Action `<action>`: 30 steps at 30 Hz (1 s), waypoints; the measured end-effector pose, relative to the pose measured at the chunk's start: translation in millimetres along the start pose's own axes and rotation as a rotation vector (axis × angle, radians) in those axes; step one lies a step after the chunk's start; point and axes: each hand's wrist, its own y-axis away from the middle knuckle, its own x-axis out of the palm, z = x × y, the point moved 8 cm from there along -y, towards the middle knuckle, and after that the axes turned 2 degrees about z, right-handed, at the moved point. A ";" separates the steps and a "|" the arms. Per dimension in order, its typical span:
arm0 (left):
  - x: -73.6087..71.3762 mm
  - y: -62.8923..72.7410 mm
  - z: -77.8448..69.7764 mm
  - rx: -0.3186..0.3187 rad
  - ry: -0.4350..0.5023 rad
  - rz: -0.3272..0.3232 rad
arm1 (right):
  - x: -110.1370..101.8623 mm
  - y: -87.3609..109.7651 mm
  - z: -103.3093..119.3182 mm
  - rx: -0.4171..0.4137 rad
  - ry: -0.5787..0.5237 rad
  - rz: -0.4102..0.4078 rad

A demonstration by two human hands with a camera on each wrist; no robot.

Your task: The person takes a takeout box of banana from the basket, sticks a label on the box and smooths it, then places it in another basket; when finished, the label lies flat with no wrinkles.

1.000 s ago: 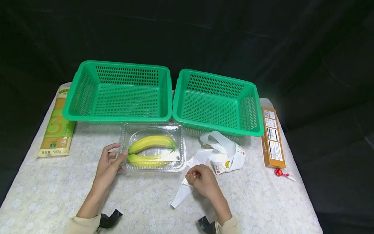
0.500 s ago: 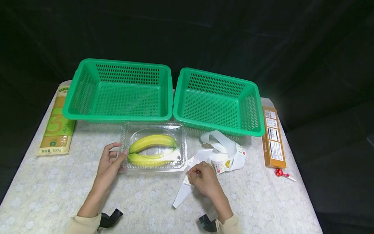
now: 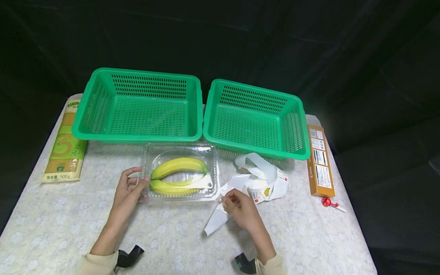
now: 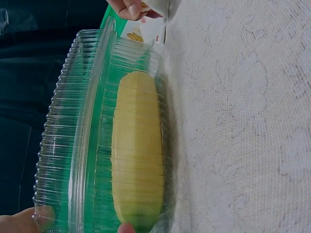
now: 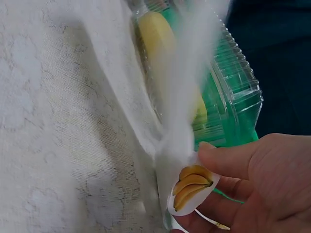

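The clamshell (image 3: 180, 172) is clear, glossy ribbed plastic; the baskets (image 3: 137, 107) matt green plastic (perforated); the surface (image 3: 172, 236) wears rough white lace cloth.

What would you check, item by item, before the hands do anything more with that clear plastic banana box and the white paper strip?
1. Left hand steadies the clear plastic clamshell box at its left end: ok.
2. Clamshell lid closed over the two yellow bananas: ok, it looks closed.
3. Right hand pinches the white paper label strip: ok.
4. Strip fully free of the box: cannot tell.
5. Two green slotted plastic baskets hold nothing: ok.
6. Box lies flat on the pale patterned tablecloth: ok.
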 end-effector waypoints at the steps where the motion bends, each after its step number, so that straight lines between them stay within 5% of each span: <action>1: 0.2 0.0 0.0 0.000 -0.001 0.000 | 0.7 0.5 -0.7 0.006 -0.012 0.004; 16: 1.6 0.2 0.4 0.009 0.009 0.004 | 1.9 5.9 5.3 0.010 -0.124 0.063; 30: 4.5 3.6 -4.3 0.039 -0.070 -0.028 | -2.7 15.0 38.7 -0.177 -0.205 0.223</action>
